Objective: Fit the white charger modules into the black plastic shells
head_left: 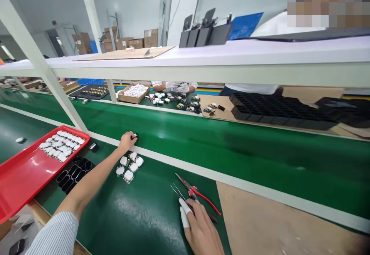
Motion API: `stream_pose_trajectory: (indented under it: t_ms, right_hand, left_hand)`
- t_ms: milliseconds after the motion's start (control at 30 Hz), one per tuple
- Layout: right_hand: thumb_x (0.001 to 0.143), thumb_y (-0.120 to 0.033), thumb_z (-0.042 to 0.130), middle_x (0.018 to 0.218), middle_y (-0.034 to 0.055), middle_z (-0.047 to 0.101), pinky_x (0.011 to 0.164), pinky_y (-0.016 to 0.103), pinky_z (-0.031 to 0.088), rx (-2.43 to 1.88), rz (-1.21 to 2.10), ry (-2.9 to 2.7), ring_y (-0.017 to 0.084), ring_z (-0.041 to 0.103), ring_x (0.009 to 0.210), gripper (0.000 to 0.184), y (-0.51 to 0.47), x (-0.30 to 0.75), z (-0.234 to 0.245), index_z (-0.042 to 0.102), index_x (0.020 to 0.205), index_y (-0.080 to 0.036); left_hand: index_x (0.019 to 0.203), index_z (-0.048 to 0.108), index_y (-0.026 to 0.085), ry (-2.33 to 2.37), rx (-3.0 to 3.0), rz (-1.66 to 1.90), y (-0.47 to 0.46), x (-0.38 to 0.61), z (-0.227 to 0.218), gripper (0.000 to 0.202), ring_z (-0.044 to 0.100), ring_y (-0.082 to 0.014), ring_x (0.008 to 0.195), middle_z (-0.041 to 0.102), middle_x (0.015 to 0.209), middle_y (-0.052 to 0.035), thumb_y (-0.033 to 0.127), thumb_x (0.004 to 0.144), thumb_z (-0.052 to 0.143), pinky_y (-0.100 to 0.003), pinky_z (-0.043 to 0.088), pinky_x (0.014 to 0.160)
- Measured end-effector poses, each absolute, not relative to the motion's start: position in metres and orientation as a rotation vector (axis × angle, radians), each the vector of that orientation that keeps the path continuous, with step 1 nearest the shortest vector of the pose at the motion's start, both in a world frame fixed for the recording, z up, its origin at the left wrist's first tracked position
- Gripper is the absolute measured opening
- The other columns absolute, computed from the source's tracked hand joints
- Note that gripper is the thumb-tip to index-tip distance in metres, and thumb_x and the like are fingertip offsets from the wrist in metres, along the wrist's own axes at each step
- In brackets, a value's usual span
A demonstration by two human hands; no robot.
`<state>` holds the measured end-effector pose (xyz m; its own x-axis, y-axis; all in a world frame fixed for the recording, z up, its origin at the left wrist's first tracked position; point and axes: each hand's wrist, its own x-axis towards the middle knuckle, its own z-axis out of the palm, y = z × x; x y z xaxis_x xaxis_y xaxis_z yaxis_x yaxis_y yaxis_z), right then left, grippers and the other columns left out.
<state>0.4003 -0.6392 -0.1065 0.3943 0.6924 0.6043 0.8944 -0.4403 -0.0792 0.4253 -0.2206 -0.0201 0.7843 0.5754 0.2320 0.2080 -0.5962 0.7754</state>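
on the far left a red tray [17,185] is sitting at the bench edge, carrying rows of white pieces at its far end. just right of it a black slotted tray [73,172] is lying on the green bench [138,216].

my left arm is stretching away from me, and my left hand [126,142] is pinching a small black piece [135,135] between thumb and fingertips. the piece is lying right on the white strip where the bench is meeting the conveyor belt [231,147], to the far right of my knuckles. it is dark, compact and blocky, too small for its long axis to show. the left hand is the one on it; the right is well apart, near me.

just nearer than that hand, a cluster of white pieces [130,167] is resting on the bench.

further right, tweezers [177,191] and red-handled cutters [199,195] are lying side by side, tips pointing far-left.

my right hand [200,230] is resting released, fingers extended, grasping nothing, its white-capped fingertips [184,208] lying just beside the tool handles.
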Motion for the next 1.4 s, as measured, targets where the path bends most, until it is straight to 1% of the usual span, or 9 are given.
stream_pose_trajectory:
  t_ms: [167,300,533,700,833,967,1067,1233,1400]
  right_hand:
    - [0.102,-0.016,0.046,0.119,0.0145,0.069,0.083,0.043,0.066,-2.155,-0.616,-1.387,0.030,0.073,0.102,0.041,-0.638,0.401,-0.099,0.058,0.139,-0.024]
    - [0.104,-0.016,0.046,0.120,0.0143,0.068,0.090,0.045,0.064,-2.086,-0.555,-1.413,0.028,0.072,0.105,0.036,-0.626,0.397,-0.081,0.060,0.137,-0.022]
    - [0.103,-0.014,0.051,0.132,0.0184,0.065,0.098,0.052,0.061,-2.090,-0.386,-1.497,0.032,0.066,0.117,0.036,-0.549,0.409,-0.061,0.059,0.137,-0.015]
    - [0.095,-0.007,0.056,0.149,0.0225,0.057,0.111,0.051,0.053,-2.071,-0.207,-1.629,0.032,0.057,0.134,0.040,-0.468,0.432,-0.060,0.061,0.135,-0.009]
    - [0.092,-0.006,0.059,0.136,0.0152,0.066,0.106,0.042,0.053,-2.082,-0.171,-1.671,0.027,0.061,0.125,0.036,-0.439,0.441,-0.064,0.066,0.126,-0.014]
    - [0.097,-0.013,0.057,0.111,0.0166,0.066,0.094,0.047,0.055,-2.220,-0.190,-1.521,0.030,0.061,0.105,0.016,-0.457,0.436,-0.067,0.068,0.108,-0.012]
    - [0.098,-0.019,0.061,0.107,0.0157,0.063,0.091,0.049,0.055,-2.288,-0.182,-1.434,0.032,0.059,0.103,0.009,-0.482,0.430,-0.069,0.067,0.103,-0.015]
    - [0.097,-0.015,0.061,0.130,0.0153,0.059,0.102,0.045,0.053,-2.269,-0.105,-1.469,0.030,0.057,0.117,0.020,-0.503,0.424,-0.067,0.065,0.116,-0.017]
    - [0.094,-0.014,0.062,0.111,0.0120,0.060,0.091,0.040,0.054,-2.303,-0.018,-1.549,0.027,0.057,0.103,0.010,-0.500,0.425,-0.053,0.070,0.097,-0.018]
  left_hand:
    - [0.120,0.071,0.018,0.595,2.436,0.593,-0.196,0.387,-0.007,0.030,0.071,-0.0261,0.112,0.072,0.125,-0.0111,0.030,0.093,0.078,-0.043,0.058,0.100]
    - [0.114,0.073,0.018,0.777,2.569,0.590,-0.148,0.317,0.022,0.038,0.061,-0.0387,0.132,0.073,0.127,-0.0156,0.028,0.079,0.082,-0.051,0.045,0.117]
    - [0.116,0.069,0.018,0.945,2.688,0.520,-0.124,0.219,0.037,0.049,0.067,-0.0408,0.122,0.075,0.124,-0.0165,0.054,0.083,0.068,-0.050,0.050,0.109]
    - [0.088,0.072,0.024,0.790,2.829,0.336,-0.154,0.178,0.013,0.035,0.072,-0.0358,0.103,0.077,0.107,-0.0121,0.059,0.084,0.067,-0.045,0.057,0.096]
    - [0.080,0.075,0.021,0.790,2.978,0.295,-0.165,0.163,-0.011,0.034,0.068,-0.0428,0.114,0.073,0.120,-0.0195,0.053,0.088,0.065,-0.055,0.056,0.099]
    - [0.080,0.077,0.018,0.666,3.043,0.359,-0.167,0.162,-0.017,0.034,0.066,-0.0442,0.117,0.069,0.127,-0.0221,0.041,0.094,0.056,-0.061,0.054,0.101]
    - [0.078,0.074,0.017,0.529,3.043,0.484,-0.176,0.169,-0.008,0.038,0.061,-0.0451,0.125,0.068,0.129,-0.0223,0.042,0.098,0.053,-0.063,0.051,0.106]
    - [0.078,0.065,0.020,0.253,2.798,0.506,-0.231,0.197,0.007,0.033,0.068,-0.0319,0.121,0.069,0.131,-0.0147,0.040,0.102,0.056,-0.048,0.054,0.107]
    - [0.080,0.064,0.019,-0.113,2.683,0.074,-0.312,0.237,0.003,0.021,0.073,-0.0273,0.118,0.065,0.145,-0.0113,0.024,0.099,0.057,-0.037,0.060,0.094]
